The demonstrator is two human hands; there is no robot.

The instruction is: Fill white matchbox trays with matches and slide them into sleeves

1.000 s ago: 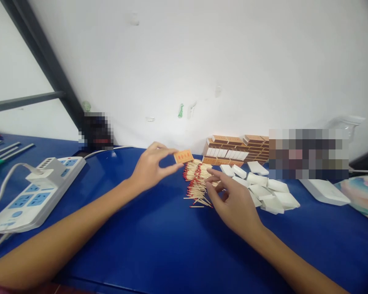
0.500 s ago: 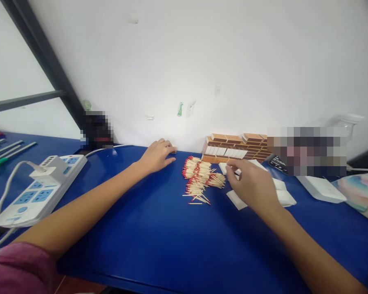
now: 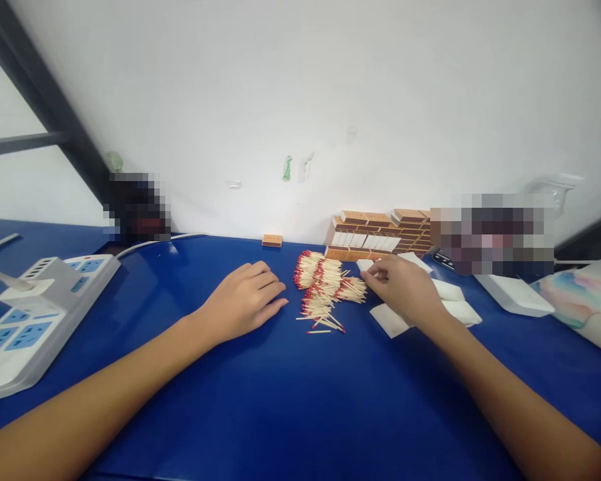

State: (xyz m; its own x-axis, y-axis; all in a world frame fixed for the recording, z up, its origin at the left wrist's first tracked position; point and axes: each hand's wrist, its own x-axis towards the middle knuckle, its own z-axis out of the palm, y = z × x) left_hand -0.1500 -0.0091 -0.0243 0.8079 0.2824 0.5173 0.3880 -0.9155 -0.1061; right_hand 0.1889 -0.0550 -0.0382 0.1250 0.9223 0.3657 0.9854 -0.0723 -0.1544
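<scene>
My left hand [image 3: 248, 300] rests palm down over the blue table, left of a loose pile of red-tipped matches [image 3: 320, 287]. Its fingers are stretched out and nothing is in them. Beyond it, a single matchbox [image 3: 272, 240] lies near the wall. On the other side of the pile, my right hand [image 3: 401, 284] has thumb and fingertips pinched at a small white matchbox tray [image 3: 364, 264]. The fingers partly hide that tray. Below this hand lies a flat white paper piece [image 3: 389, 321], with more white pieces [image 3: 461, 311] to the right.
Stacked matchboxes [image 3: 405, 234] stand against the wall [image 3: 205, 100], with white tray ends showing in one row. A power strip [image 3: 45, 321] with a plugged-in white adapter lies at left. At right are a white box [image 3: 513, 295] and a pastel-patterned item [image 3: 581, 300].
My left hand has left the matchbox by the wall and drawn back toward me. The right hand's fingers have closed at the white tray. The view has shifted slightly.
</scene>
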